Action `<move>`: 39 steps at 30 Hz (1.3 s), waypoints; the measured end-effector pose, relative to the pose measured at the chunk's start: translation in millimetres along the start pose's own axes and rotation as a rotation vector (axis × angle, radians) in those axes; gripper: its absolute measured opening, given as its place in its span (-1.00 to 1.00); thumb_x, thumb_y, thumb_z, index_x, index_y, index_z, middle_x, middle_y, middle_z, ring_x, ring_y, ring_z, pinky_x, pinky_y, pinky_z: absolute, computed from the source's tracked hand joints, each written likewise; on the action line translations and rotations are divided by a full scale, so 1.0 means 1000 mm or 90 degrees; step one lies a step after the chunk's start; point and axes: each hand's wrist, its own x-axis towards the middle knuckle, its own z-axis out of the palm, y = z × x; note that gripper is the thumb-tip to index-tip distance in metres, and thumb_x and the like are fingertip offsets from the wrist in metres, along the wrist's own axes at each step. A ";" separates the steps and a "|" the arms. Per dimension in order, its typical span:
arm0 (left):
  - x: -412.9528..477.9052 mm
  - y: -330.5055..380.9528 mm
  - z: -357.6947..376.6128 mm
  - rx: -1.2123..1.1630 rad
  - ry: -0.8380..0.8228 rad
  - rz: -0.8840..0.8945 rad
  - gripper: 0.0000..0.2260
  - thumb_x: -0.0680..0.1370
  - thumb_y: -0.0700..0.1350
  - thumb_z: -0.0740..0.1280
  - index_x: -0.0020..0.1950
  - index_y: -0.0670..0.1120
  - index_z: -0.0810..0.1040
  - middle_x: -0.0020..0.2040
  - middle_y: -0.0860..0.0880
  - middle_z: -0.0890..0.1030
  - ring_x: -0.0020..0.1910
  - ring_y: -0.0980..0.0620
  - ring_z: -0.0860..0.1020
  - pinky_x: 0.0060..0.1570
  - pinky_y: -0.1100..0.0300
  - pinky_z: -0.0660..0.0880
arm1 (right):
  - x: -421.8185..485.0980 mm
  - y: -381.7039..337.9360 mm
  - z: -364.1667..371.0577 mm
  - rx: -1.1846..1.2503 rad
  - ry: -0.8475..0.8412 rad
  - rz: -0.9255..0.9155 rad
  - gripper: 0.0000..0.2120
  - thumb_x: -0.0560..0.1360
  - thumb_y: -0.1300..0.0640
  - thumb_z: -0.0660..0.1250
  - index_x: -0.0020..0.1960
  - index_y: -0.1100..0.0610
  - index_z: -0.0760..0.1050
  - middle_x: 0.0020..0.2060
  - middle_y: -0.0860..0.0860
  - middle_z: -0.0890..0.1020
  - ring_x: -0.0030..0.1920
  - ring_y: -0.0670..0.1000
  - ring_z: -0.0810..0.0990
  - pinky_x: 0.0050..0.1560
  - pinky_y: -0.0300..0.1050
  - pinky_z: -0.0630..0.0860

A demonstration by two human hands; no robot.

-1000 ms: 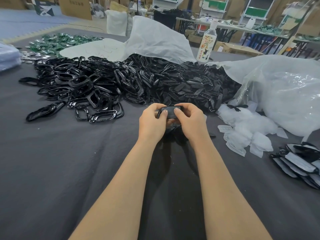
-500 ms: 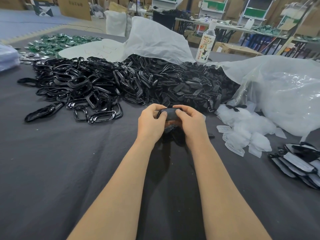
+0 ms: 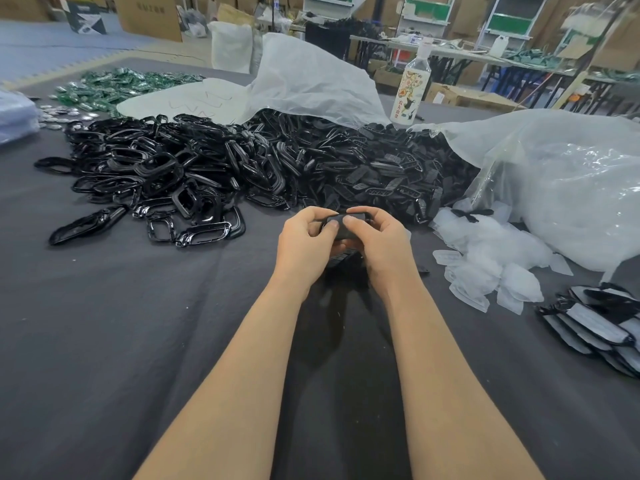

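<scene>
Part (image 3: 341, 231), black plastic, small: held just above the grey cloth (image 3: 104, 341), at the near edge of the heap, between both hands. Left hand (image 3: 304, 245): fingers curled round the part's left end, thumb pressed on top. Right hand (image 3: 379, 244): fingers curled round the right end, thumb on top, close to the other thumb. Heap of black frames (image 3: 207, 168): directly beyond the hands, spread wide over the cloth. Small clear bags (image 3: 491, 265): loose pile to the right. Bagged pieces (image 3: 595, 323): stacked at the far right. Large clear sack (image 3: 571, 188): behind the small bags. Bottle (image 3: 410, 88): upright beyond the heap.
</scene>
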 end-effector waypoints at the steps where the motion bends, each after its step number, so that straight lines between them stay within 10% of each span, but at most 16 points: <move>1: 0.000 -0.001 0.000 0.004 -0.003 0.003 -0.82 0.59 -0.27 0.27 -0.11 -0.02 0.56 -0.10 -0.14 0.69 -0.08 -0.08 0.68 -0.16 0.21 0.58 | 0.000 0.000 0.000 0.004 0.000 0.003 -0.86 0.46 0.30 0.37 -0.15 0.07 0.56 -0.22 0.03 0.65 -0.14 0.05 0.63 -0.12 -0.08 0.57; 10: 0.002 -0.003 0.002 0.016 -0.020 0.019 -0.83 0.59 -0.28 0.26 -0.09 -0.04 0.55 -0.09 -0.15 0.69 -0.11 -0.09 0.69 -0.11 0.14 0.60 | 0.000 -0.003 0.003 0.023 0.047 0.013 -0.82 0.48 0.33 0.29 -0.20 0.11 0.57 -0.28 0.05 0.63 -0.23 0.03 0.59 -0.27 -0.16 0.55; 16: 0.001 -0.001 0.001 -0.015 -0.018 0.011 -0.83 0.59 -0.29 0.26 -0.09 -0.06 0.54 -0.12 -0.10 0.69 -0.23 0.02 0.70 -0.24 0.29 0.57 | 0.001 -0.005 0.002 0.019 0.079 0.023 -0.69 0.53 0.32 0.18 -0.25 0.11 0.61 -0.22 0.15 0.64 -0.09 0.17 0.58 0.00 0.15 0.54; 24: 0.002 0.000 -0.002 -0.047 0.034 -0.027 -0.84 0.59 -0.27 0.27 -0.10 -0.03 0.54 -0.16 -0.05 0.67 -0.26 0.03 0.69 -0.22 0.26 0.59 | 0.000 -0.009 -0.001 0.052 0.018 0.073 -0.81 0.58 0.29 0.18 -0.04 0.21 0.57 -0.20 0.11 0.66 -0.23 0.01 0.63 -0.25 -0.20 0.58; 39: 0.001 -0.001 -0.003 0.110 0.023 0.023 -0.76 0.59 -0.23 0.28 -0.11 0.12 0.46 -0.19 -0.04 0.69 -0.26 0.10 0.68 -0.01 0.05 0.63 | 0.000 -0.003 -0.007 -0.162 0.007 0.022 -0.85 0.52 0.31 0.29 0.04 0.24 0.60 -0.15 0.12 0.68 -0.15 0.04 0.64 -0.05 -0.12 0.61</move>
